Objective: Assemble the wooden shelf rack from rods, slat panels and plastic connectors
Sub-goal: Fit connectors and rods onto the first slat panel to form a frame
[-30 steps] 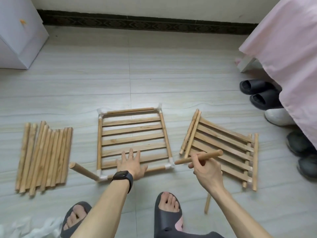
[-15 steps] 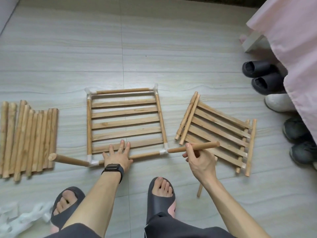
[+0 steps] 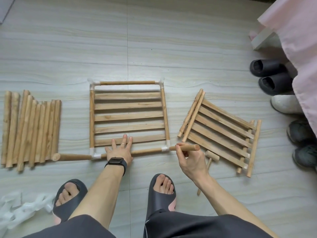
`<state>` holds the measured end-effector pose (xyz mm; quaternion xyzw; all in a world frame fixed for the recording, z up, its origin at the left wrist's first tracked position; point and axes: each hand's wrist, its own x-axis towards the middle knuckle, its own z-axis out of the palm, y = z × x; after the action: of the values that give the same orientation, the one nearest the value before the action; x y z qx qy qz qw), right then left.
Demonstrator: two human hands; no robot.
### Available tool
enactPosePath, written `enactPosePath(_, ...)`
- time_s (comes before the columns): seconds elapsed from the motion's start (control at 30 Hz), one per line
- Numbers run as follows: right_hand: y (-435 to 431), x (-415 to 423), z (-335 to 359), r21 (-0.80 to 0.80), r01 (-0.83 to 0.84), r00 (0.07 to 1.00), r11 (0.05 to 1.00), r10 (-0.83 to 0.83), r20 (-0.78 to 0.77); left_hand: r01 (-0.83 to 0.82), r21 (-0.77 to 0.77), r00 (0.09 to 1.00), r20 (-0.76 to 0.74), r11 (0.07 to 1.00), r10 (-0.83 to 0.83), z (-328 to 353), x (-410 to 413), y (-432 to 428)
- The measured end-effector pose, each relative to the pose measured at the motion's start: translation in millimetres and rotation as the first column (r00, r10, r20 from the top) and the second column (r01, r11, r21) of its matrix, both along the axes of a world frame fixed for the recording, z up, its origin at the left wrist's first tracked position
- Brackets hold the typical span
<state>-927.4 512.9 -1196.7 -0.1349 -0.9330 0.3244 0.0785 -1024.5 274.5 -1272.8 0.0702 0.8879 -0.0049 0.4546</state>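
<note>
A square shelf frame [image 3: 127,115] of rods, slats and white plastic corner connectors lies flat on the floor. My left hand [image 3: 121,150] presses flat on its near rod, fingers spread. My right hand [image 3: 190,160] grips a short thick rod [image 3: 186,148] whose left end meets the near-right connector [image 3: 165,148]. Another thick rod [image 3: 72,157] sticks out leftward from the near-left connector [image 3: 95,156]. A second slat panel [image 3: 221,127] with loose rods lies tilted to the right.
Several loose rods [image 3: 29,127] lie in a row at left. A small wooden mallet [image 3: 211,156] rests by my right hand. White plastic connectors [image 3: 18,208] sit bottom left. Shoes [image 3: 272,74] and a pink sheet [image 3: 295,31] crowd the right edge. My feet in slippers are below.
The rod in my right hand has moved left and now touches the near-right connector. The head camera has tilted further down. My left hand stays on the frame.
</note>
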Motion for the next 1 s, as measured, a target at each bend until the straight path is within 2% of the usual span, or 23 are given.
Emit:
enactPosePath(0.1, 1, 1, 1, 0.006, -0.011, 0.999, 1.000, 0.011, 0.037, 0.031, -0.016, 0.999, 0.023, 0.999, -0.031, 15, -4, 0)
enactPosePath(0.2, 4, 0, 4, 0.002, -0.016, 0.983, 1.000, 0.016, 0.185, 0.153, -0.118, 0.988, 0.025, 0.981, -0.151, 46, -19, 3)
enactPosePath(0.3, 3, -1, 5, -0.004, -0.007, 0.962, 1.000, 0.008, 0.272, 0.195, -0.137, 0.975, -0.086, 0.971, -0.207, 94, -42, -1)
enactPosePath(0.43, 1, -5, 14, -0.040, 0.029, 0.931, 0.999, -0.013, 0.364, 0.103, -0.061, 0.967, -0.226, 0.993, -0.114, 184, -86, -29)
enactPosePath(0.53, -2, -13, 28, -0.061, 0.042, 0.897, 0.997, -0.011, 0.443, 0.108, -0.083, 0.949, -0.288, 0.991, -0.128, 246, -107, -53)
enactPosePath(0.63, -6, -19, 49, -0.070, 0.050, 0.897, 0.996, -0.014, 0.441, 0.147, -0.138, 0.908, -0.374, 0.979, -0.189, 283, -107, -71)
enactPosePath(0.73, -5, -20, 70, -0.049, 0.085, 0.933, 0.995, -0.062, 0.354, 0.226, -0.230, 0.864, -0.401, 0.947, -0.304, 294, -82, -88)
enactPosePath(0.83, -3, -17, 86, 0.044, 0.079, 0.957, 0.996, -0.088, 0.276, 0.287, -0.293, 0.860, -0.341, 0.912, -0.380, 275, -47, -108)
enactPosePath(0.93, -10, -16, 94, 0.148, 0.051, 0.960, 0.988, -0.089, 0.266, 0.205, -0.176, 0.926, -0.282, 0.963, -0.249, 249, -31, -124)
enactPosePath(1.0, -16, -18, 95, 0.227, 0.024, 0.953, 0.974, -0.090, 0.289, 0.159, -0.091, 0.938, -0.298, 0.983, -0.179, 236, -26, -131)
